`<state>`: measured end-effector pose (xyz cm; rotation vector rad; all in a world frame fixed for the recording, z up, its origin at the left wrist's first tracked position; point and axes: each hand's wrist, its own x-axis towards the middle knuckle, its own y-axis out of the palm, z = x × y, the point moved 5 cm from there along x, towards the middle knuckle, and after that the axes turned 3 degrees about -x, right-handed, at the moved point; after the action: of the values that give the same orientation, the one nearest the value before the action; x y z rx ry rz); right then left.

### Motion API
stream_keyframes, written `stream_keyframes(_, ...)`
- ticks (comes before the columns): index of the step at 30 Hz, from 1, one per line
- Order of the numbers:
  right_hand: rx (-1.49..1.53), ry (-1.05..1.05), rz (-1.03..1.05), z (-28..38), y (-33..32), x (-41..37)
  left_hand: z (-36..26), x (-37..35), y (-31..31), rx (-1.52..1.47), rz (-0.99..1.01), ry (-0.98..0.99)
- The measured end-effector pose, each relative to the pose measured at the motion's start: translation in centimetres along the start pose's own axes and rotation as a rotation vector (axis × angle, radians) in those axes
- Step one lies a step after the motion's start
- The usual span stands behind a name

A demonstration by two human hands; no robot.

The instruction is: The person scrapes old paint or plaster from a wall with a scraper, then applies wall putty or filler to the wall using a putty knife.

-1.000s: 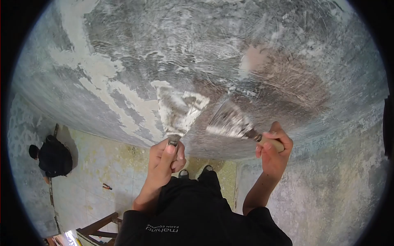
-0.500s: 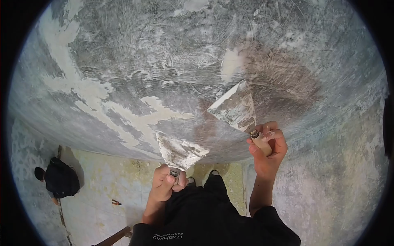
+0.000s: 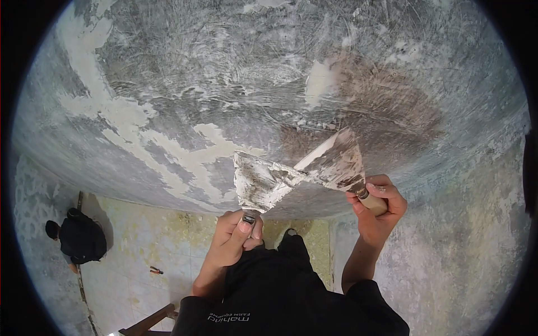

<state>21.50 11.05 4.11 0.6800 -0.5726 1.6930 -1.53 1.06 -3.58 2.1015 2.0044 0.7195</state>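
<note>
My left hand [image 3: 236,238] is closed round the handle of a putty knife [image 3: 262,180], its wide blade thick with white filler. In my right hand [image 3: 382,207] is a second putty knife [image 3: 338,161], gripped by its pale handle, with a band of filler along its edge. The two blades meet at their corners in this view, in front of the grey wall [image 3: 224,61]. White filler patches [image 3: 193,157] run across the wall at the left, and a smaller patch [image 3: 319,81] lies above the right blade. Brownish staining surrounds that area.
On the floor [image 3: 162,241] at the lower left a person in dark clothes [image 3: 83,238] is near the left wall. A pair of pliers [image 3: 156,270] lies on the floor, and a wooden frame piece [image 3: 148,322] stands at the bottom. Another wall [image 3: 443,246] rises on the right.
The right putty knife has come down and right, away from the small filler patch. The left one has moved up and right, so the blades now meet.
</note>
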Motion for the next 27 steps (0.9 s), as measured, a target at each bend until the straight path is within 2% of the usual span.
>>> stream_keyframes(2, 0.017, -0.03, 0.053, -0.1, -0.3, -0.1, 0.0, 0.1, 0.0, 0.016, -0.001, 0.004)
stream_keyframes(14, 0.056, 0.014, -0.022, -0.4, -0.4, 0.4, -0.6, -0.3, -0.5, 0.052, -0.062, -0.031)
stream_keyframes(17, 0.138, -0.023, 0.015, -0.2, 0.2, 0.7, -0.8, -0.4, -0.7, 0.055, -0.078, -0.033)
stream_keyframes(20, 0.007, -0.098, 0.126, 0.2, 0.8, 1.1, -0.7, -0.4, -0.9, 0.013, -0.097, -0.027)
stream_keyframes(27, -0.07, -0.119, 0.265, 0.0, 2.1, 0.8, -0.7, -0.1, -1.7, 0.03, -0.161, 0.0)
